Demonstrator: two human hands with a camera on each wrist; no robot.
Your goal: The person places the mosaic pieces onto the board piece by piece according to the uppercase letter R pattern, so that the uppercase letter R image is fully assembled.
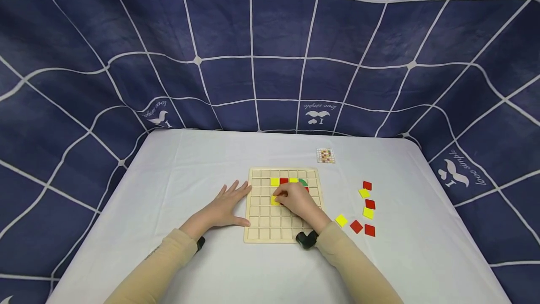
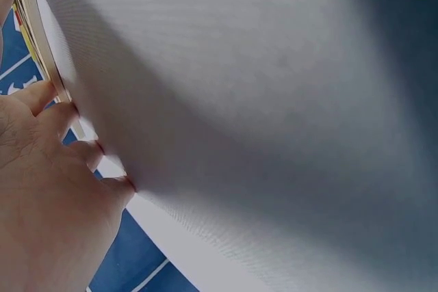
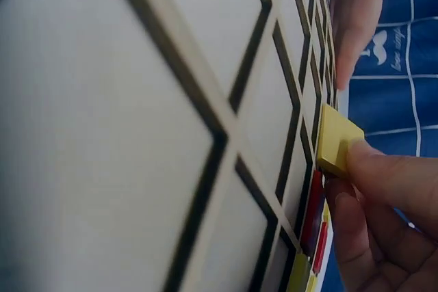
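A pale wooden grid board point(image 1: 263, 222) lies on the table, divided into square cells by raised ridges. My right hand point(image 1: 297, 199) is over its middle and pinches a yellow square tile point(image 3: 339, 143) between thumb and fingers. That tile tilts at a cell in the right wrist view; whether it is seated cannot be told. Along an upper row sit yellow and red tiles point(image 1: 284, 181) and a green rounded piece point(image 1: 303, 182). More red tiles are partly hidden by the right hand. My left hand point(image 1: 223, 208), fingers spread, touches the board's left edge.
To the right of the board, several loose red and yellow tiles point(image 1: 370, 204) lie scattered on the white tablecloth point(image 1: 202, 163). A small card with a coloured grid pattern point(image 1: 326, 155) lies beyond the board. Dark blue checked cloth point(image 1: 278, 79) hangs behind and at both sides.
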